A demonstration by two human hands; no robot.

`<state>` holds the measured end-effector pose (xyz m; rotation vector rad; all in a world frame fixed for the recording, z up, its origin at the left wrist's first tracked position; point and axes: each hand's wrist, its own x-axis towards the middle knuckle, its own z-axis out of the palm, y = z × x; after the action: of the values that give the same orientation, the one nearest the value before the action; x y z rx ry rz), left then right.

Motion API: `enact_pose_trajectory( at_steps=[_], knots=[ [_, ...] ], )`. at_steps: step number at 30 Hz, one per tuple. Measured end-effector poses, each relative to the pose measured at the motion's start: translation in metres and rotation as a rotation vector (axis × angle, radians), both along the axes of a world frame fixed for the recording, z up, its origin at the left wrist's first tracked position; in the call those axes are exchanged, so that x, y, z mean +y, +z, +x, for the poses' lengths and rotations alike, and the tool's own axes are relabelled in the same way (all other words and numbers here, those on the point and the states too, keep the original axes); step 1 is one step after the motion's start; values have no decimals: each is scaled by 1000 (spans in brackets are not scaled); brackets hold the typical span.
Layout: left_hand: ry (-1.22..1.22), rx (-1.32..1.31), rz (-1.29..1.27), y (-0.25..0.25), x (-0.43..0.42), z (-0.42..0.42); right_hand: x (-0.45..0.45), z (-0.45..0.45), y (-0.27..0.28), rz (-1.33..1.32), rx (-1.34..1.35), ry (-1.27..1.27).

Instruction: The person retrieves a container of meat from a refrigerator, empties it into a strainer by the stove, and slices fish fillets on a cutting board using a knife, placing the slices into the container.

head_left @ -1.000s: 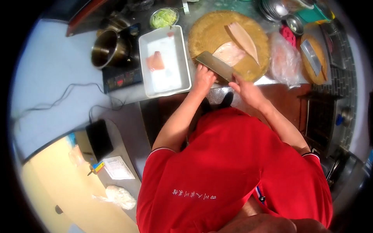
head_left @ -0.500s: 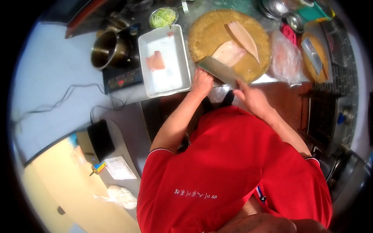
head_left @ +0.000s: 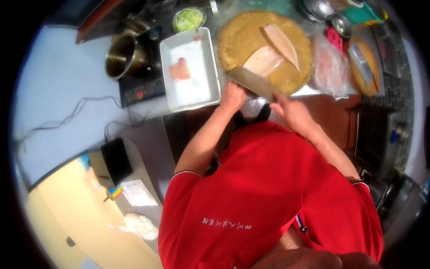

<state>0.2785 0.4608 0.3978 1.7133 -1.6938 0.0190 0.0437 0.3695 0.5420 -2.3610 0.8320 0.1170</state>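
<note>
While right hand (head_left: 294, 114) grips cleaver (head_left: 253, 83) | board (head_left: 237, 38): near edge overlapped, far-left bare

From my seat at the far end of the feed I see a grey table (head_left: 156, 105) with a shiny front edge. At its left end sits a black cooker (head_left: 139, 94). Just right of it lies a white rectangular tray (head_left: 190, 96), with a small bowl (head_left: 174, 23) beyond its far rim. A thick, round wooden chopping board (head_left: 244, 31) comes next, close to the front edge. I see a clear plastic bag (head_left: 330, 65) beside it, then a smaller wooden board (head_left: 368, 89). Stacked metal dishes (head_left: 311, 10) rest farther back.
</note>
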Motion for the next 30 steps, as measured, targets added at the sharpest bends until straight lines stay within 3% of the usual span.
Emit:
enact_pose_trajectory(
  at_steps=[7, 13, 19, 25, 30],
  knots=[
    [4, 66, -7, 8, 4, -1, -8, 18, -27, 6, -7, 1],
    [36, -37, -18, 1, 6, -4, 6, 0, 5, 29, 6, 18],
    [58, 53, -13, 9, 6, -7, -5, 21, -23, 41, -46, 20],
    [68, 10, -27, -3, 9, -9, 6, 0, 4, 52, -17, 16],
    [76, 89, 3, 5, 13, -11, 0, 12, -4, 109, -4, 15]
  ],
)
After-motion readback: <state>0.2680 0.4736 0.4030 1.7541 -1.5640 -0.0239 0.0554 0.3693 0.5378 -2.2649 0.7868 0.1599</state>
